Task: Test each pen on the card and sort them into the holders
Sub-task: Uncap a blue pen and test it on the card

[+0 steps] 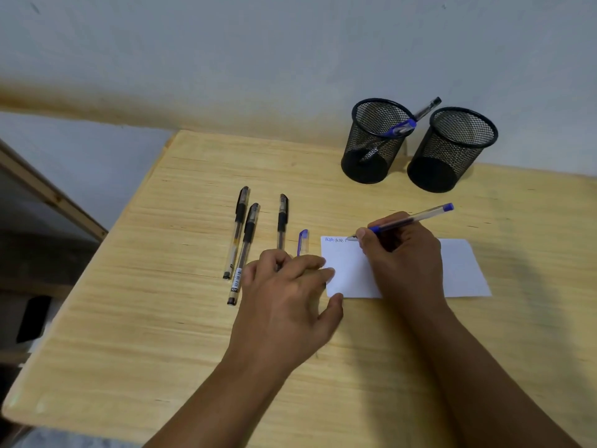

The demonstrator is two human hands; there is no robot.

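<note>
Right hand: the right hand (403,253) has its grip tight around a blue pen (410,221), and the pen's tip touches the top left of the white card (458,270), next to some small blue writing.
Left hand: the left hand (287,295) lies flat with a loose grip that holds nothing; its fingertips press on the left edge of the card.
Cap: a blue pen cap (303,242) lies on the bench (129,318) just left of the card.
Black pens: three black pens (247,250) lie side by side further left.
Holders: two black mesh holders (376,140) stand at the back; the left one has pens in it.
</note>
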